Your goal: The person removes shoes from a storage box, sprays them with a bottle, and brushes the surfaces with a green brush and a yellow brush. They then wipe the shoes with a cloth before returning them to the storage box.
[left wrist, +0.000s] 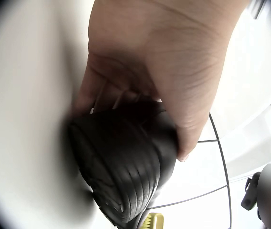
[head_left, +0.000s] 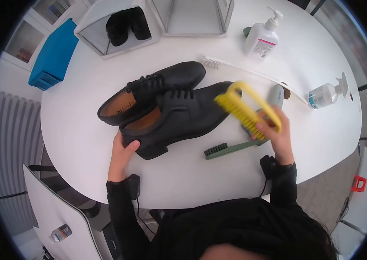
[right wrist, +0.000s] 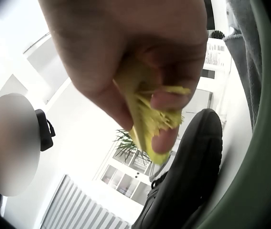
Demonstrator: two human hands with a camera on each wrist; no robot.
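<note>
Two black lace-up shoes lie side by side on the white table. My left hand (head_left: 123,152) grips the heel of the nearer shoe (head_left: 179,113); in the left wrist view, fingers and thumb wrap round that black heel (left wrist: 121,152). The other shoe (head_left: 175,77) lies just behind it. My right hand (head_left: 277,135) holds a yellow brush (head_left: 253,108) by its handle, its bristles angled toward the nearer shoe's toe. The right wrist view shows the yellow brush (right wrist: 149,114) between thumb and fingers, beside the shoe (right wrist: 188,167).
A green brush (head_left: 231,149) and a grey item (head_left: 276,96) lie by my right hand. Farther back are a long white brush (head_left: 253,71), a pump bottle (head_left: 261,40), a spray bottle (head_left: 323,96), clear-fronted boxes (head_left: 120,51) and a blue case (head_left: 55,56).
</note>
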